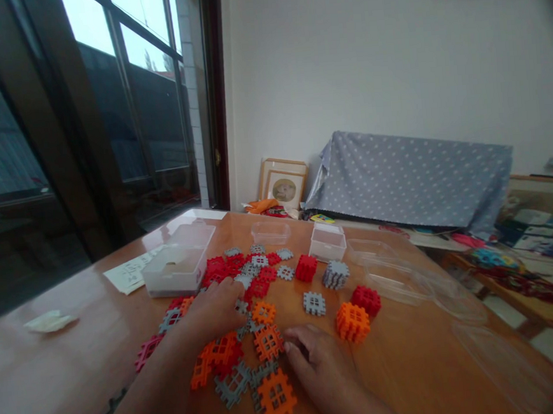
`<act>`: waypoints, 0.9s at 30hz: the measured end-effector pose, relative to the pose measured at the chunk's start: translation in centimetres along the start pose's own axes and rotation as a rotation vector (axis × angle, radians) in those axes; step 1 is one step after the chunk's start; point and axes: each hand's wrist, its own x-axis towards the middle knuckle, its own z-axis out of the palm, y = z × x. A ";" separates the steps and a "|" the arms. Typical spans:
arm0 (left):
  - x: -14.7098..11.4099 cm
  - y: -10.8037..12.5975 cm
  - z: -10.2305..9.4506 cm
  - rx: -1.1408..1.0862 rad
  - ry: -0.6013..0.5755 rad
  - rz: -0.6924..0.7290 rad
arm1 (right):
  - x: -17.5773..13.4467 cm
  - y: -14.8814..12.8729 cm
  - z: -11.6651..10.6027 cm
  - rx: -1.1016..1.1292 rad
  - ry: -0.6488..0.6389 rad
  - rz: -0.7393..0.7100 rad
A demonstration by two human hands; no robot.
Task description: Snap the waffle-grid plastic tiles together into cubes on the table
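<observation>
My left hand (221,304) reaches over a loose pile of plastic notched-edge building squares, its back toward me. Its fingertips point down beside grey squares (249,270) and red squares (258,289), and what they touch is hidden. My right hand (320,363) rests on the table with curled fingers, thumb and index tip close together at the edge of an orange window square (268,342). Whether something is between them I cannot make out. Nearer me lies another orange window square (276,396), partly over grey pieces. More orange squares (221,350) lie beside my left forearm.
Stacks of red (305,268), grey (335,274) and orange squares (352,321) stand right of the pile, near a single grey square (314,303). A clear box (174,272), a small white box (327,242), transparent trays (397,280) and a crumpled tissue (50,322) surround them.
</observation>
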 end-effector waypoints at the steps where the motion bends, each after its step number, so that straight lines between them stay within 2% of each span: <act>1: 0.1 -0.1 0.1 0.006 -0.001 0.004 | 0.0 0.0 0.0 -0.004 0.001 0.002; 8: 0.5 -0.2 0.5 -0.009 0.084 0.017 | 0.0 -0.1 0.1 -0.018 0.015 -0.006; 15: 1.0 -0.2 -0.2 0.031 0.146 -0.058 | -0.1 -0.1 0.0 0.002 0.005 0.005; 18: 1.2 -0.2 -0.2 -0.013 0.227 -0.038 | 0.0 0.0 0.1 0.037 0.025 -0.006; 20: 1.3 0.3 0.0 -0.141 0.289 -0.006 | 0.0 0.1 0.2 0.091 0.055 -0.015; 22: 1.2 1.2 0.4 -0.374 0.292 0.025 | 0.1 0.3 0.4 0.177 0.097 -0.006; 25: 1.0 3.0 1.0 -0.779 0.175 0.071 | 0.2 0.5 0.5 0.363 0.163 0.053; 27: 0.8 4.3 1.4 -0.913 0.119 0.102 | 0.2 0.4 0.5 0.529 0.170 0.115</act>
